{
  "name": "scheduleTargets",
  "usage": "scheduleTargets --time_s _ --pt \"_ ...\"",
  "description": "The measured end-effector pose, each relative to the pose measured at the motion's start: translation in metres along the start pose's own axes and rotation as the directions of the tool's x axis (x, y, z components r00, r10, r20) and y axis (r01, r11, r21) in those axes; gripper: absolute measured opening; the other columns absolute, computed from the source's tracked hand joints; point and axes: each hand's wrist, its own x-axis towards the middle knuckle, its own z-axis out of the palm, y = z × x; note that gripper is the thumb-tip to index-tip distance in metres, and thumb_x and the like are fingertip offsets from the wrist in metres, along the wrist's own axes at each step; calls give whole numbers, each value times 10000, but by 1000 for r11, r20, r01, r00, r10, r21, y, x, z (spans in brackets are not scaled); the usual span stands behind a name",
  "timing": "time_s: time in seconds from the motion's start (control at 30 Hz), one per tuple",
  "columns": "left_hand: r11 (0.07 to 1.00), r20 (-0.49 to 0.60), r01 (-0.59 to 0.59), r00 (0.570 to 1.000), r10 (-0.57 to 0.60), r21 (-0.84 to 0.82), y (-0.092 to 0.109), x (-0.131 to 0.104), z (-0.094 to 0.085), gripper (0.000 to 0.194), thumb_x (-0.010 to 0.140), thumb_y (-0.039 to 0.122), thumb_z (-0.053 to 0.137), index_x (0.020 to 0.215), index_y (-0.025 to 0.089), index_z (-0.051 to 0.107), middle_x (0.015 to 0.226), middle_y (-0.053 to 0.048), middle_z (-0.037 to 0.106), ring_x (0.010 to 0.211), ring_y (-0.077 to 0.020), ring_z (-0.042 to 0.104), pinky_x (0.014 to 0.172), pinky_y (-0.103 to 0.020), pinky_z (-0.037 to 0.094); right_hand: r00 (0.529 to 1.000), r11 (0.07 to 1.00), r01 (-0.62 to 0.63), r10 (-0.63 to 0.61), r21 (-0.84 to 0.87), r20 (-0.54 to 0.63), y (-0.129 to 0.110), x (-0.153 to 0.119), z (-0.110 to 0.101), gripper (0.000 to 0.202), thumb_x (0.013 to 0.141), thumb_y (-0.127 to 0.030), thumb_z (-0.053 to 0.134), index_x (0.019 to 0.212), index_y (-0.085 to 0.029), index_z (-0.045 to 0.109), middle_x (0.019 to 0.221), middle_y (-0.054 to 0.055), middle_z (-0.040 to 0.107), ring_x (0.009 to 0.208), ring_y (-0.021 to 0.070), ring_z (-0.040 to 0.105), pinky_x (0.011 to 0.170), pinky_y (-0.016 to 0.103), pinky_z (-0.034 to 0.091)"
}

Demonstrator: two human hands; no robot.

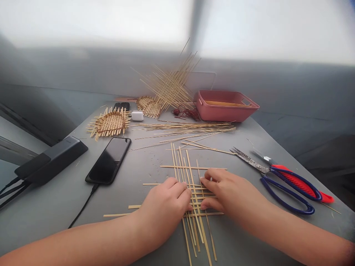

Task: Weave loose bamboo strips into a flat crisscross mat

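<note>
1. You seem to be aligning the strip lattice [195,198] on the surface [144,162] before you.
2. Your left hand [169,199] curls over it, grip unclear; your right hand [226,190] keeps thumb and fingers apart.
3. Next probably calls for evening gaps.

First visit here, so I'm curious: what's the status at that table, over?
Left hand and right hand on crossed strips. Strip ends uneven. Scissors off to the right, clear of the crossed strips.

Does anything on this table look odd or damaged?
Mainly the scissors at right: their blades show dark blotches, perhaps rust, and they lie over a red-handled tool. The half-woven strips also slant, unevenly spaced. Nothing looks spilled.
</note>
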Motion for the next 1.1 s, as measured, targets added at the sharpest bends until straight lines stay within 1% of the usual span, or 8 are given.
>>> scheduleTargets --time_s 0.13,0.23,0.37,0.5,0.6,0.77,0.9,1.1 --pt "992 -76 -60 995 69 108 -1 1 3 165 911 268 544 955 132 626 982 -78 678 800 -212 589 708 -332 539 986 983 116 -131 -141 -100 0 -1 5 216 721 -362 783 788 -172 706 761 59 655 730 213 633 636 304 509" --pt "982 -100 -99 988 116 163 -2 3 4 204 920 286 531 962 114 633 969 -83 684 794 -211 596 706 -342 541 987 985 122 -133 -122 -90 3 -4 6 340 695 -415 794 903 -159 712 823 74 674 771 220 652 662 302 531" --pt "982 -93 -103 989 119 158 -2 2 5 265 963 290 443 990 111 636 964 -77 686 842 -208 607 753 -349 543 992 994 99 -103 -49 -77 9 -8 6 591 569 -524 834 1017 -164 699 969 125 686 869 275 661 708 347 560" --pt "984 -62 -88 993 98 154 -1 1 7 308 985 281 380 995 113 638 945 -71 686 851 -205 618 781 -363 549 987 983 152 -157 -99 -39 14 -10 8 748 516 -603 823 1091 -143 690 1137 175 673 989 331 645 797 404 561" --pt "981 -70 -106 990 119 163 -1 1 8 302 980 275 397 954 108 647 953 -80 690 863 -212 630 767 -359 560 974 967 219 -226 -132 -36 17 -14 12 881 567 -686 741 1209 -91 640 1248 209 628 1099 358 604 876 437 541" --pt "969 -194 -139 964 179 203 -1 3 11 228 935 243 494 858 107 660 954 -99 698 879 -239 643 708 -357 573 962 958 270 -273 -99 -27 22 -21 20 852 692 -596 716 1341 -76 531 1366 194 538 1196 344 560 943 452 521" --pt "962 -259 -161 941 217 222 -1 3 12 212 917 195 512 781 116 655 922 -102 701 867 -238 650 693 -349 575 975 974 222 -223 34 24 23 -22 25 824 766 -604 639 1387 -87 476 1408 173 488 1294 350 469 1016 504 463" --pt "958 -224 -181 947 231 223 -1 3 10 218 920 184 498 781 118 652 908 -97 695 879 -229 648 727 -338 567 981 969 133 -159 207 113 17 -16 22 819 763 -564 671 1433 -169 416 1460 144 428 1366 352 363 1089 562 353"
